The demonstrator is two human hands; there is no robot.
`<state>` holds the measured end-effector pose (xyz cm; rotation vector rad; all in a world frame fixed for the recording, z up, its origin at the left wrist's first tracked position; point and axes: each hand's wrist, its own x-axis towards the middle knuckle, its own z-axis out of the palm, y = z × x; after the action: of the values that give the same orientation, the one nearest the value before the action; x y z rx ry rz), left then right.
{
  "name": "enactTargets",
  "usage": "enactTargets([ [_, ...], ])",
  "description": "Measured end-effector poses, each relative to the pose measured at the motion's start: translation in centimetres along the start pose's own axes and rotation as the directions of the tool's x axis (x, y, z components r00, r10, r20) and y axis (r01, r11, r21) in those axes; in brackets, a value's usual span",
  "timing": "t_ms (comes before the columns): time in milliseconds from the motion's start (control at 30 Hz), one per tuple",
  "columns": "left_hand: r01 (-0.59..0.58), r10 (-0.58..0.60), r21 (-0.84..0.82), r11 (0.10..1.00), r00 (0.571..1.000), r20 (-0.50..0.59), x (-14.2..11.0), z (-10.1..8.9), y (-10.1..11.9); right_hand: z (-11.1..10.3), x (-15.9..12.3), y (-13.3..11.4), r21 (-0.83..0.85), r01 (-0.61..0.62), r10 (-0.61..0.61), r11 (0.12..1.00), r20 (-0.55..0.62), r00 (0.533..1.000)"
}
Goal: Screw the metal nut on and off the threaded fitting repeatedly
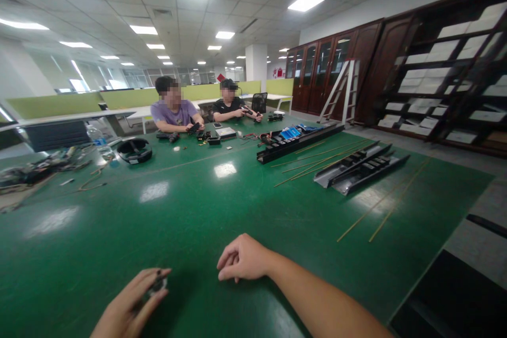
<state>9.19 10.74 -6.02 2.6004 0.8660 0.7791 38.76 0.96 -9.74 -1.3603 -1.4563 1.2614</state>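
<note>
My left hand is at the bottom edge of the green table, its fingers pinched round a small dark part that I cannot name. My right hand rests on the table just to the right of it, fingers curled under into a loose fist, with nothing visible in them. The two hands are about a hand's width apart.
Two people sit at the far side handling small dark parts. Long black metal trays and thin brass rods lie at the right. A round black device and tangled cables sit at the left. Cabinets and a ladder stand beyond.
</note>
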Motion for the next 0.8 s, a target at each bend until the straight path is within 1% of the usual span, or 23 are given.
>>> enactTargets([
  [33, -0.003, 0.011, -0.071, 0.997, 0.993, 0.116, 1.2, 1.2, 0.8, -0.1, 0.1, 0.1, 0.026, -0.002, 0.002, 1.000, -0.004, 1.000],
  [67, 0.002, 0.023, -0.130, 0.991, 0.982, 0.186, 2.4, 2.4, 1.7, -0.2, 0.1, 0.1, 0.045, 0.001, 0.000, 0.999, -0.015, 1.000],
  [167, 0.024, 0.059, -0.281, 0.959, 0.956, 0.286, 4.9, 5.5, 4.3, -0.6, 0.2, 0.1, 0.067, 0.035, -0.030, 0.997, -0.068, 0.997],
  [233, 0.067, 0.044, -0.339, 0.939, 0.950, 0.310, 5.4, 6.6, 4.9, -0.8, 0.3, 0.0, 0.054, 0.049, -0.044, 0.997, -0.093, 0.995],
  [300, 0.139, -0.026, -0.357, 0.924, 0.952, 0.304, 5.1, 6.9, 4.5, -0.9, 0.3, -0.2, 0.031, 0.036, -0.033, 0.999, -0.099, 0.995],
  [367, 0.217, -0.110, -0.381, 0.899, 0.952, 0.284, 4.5, 6.9, 3.8, -0.9, 0.4, -0.3, 0.003, 0.016, -0.016, 1.000, -0.095, 0.995],
  [500, 0.358, -0.220, -0.485, 0.798, 0.922, 0.319, 3.7, 6.9, 2.8, -0.7, 0.4, -0.3, -0.076, 0.026, -0.035, 0.997, -0.109, 0.993],
  [633, 0.392, -0.256, -0.509, 0.766, 0.913, 0.318, 3.8, 7.6, 2.4, -0.6, 0.5, -0.1, -0.085, 0.054, -0.062, 0.995, -0.099, 0.993],
  [733, 0.425, -0.260, -0.564, 0.708, 0.899, 0.351, 4.0, 7.9, 2.5, -0.4, 0.5, -0.1, -0.086, 0.070, -0.079, 0.994, -0.107, 0.991],
  [800, 0.429, -0.248, -0.593, 0.681, 0.897, 0.365, 4.0, 7.7, 2.8, -0.3, 0.5, -0.1, -0.092, 0.083, -0.094, 0.992, -0.114, 0.989],
])
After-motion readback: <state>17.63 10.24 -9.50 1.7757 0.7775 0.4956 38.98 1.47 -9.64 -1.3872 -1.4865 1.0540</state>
